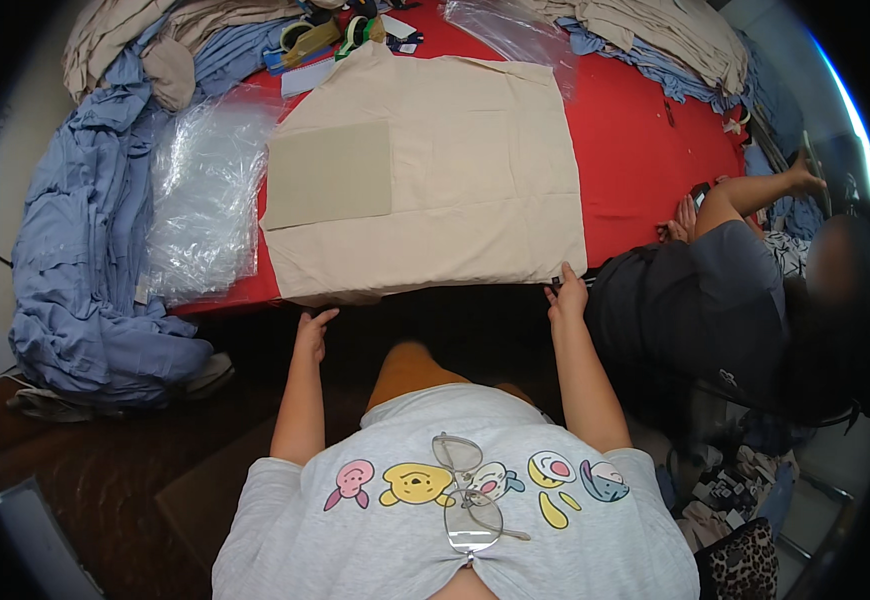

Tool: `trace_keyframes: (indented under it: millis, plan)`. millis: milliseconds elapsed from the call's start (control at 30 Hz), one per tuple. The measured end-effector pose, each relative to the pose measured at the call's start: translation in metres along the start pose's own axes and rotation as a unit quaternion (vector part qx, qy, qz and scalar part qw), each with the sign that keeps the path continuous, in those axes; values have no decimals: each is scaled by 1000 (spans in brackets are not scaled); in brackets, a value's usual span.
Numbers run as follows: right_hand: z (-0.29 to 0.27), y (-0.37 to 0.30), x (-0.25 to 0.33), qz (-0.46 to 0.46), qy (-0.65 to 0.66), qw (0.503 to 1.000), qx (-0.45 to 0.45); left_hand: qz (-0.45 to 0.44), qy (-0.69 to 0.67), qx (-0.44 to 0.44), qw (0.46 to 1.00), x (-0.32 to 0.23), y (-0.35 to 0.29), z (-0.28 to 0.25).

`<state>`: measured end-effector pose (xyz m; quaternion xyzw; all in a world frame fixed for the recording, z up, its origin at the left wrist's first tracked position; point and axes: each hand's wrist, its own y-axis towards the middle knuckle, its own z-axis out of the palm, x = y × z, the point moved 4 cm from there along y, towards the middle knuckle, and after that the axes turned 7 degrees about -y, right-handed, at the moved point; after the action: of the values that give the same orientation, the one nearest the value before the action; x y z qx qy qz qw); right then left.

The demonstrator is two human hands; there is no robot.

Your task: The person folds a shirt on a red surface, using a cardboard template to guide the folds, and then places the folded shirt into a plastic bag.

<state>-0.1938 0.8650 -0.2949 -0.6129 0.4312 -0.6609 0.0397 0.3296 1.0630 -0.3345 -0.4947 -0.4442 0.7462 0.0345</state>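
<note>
A beige cloth garment piece (475, 170) lies spread flat on the red-covered table, its near edge at the table's front. On its left part rests a grey-green rectangular board (330, 175). My right hand (568, 292) pinches the garment's near right corner, thumb on top and fingers bent beside it. Below the near left edge is my left hand (316, 332), its thumb stretched out apart from the other fingers, whose tips are partly hidden by the edge.
Clear plastic bags (205, 200) lie left of the garment, beside heaped blue garments (85, 250). At the back are tape dispensers (310, 42), more plastic bags (505, 30) and beige garments (675, 40). A co-worker (695, 300) sits close on the right, arms at the red table (635, 170).
</note>
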Motion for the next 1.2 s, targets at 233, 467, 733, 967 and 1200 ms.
trace_keyframes:
  millis: [233, 467, 733, 967, 1200]
  plan:
    - [-13, -10, 7, 18, 115, 992, 53, -2, 70, 41, 997, 41, 10, -10]
    - [-15, -26, 14, 3, 101, 992, 69, -133, 228, 132, 956, 13, -35, -68]
    - [32, -32, 100, -36, 169, 970, 173, -127, -108, 269, 949, -174, -72, -72]
    - [151, 16, 188, -56, 221, 955, 189, 9, -277, 369, 887, -347, 66, 62]
    - [194, 55, 180, -121, 134, 977, 117, 34, -198, 210, 957, -360, 154, 120]
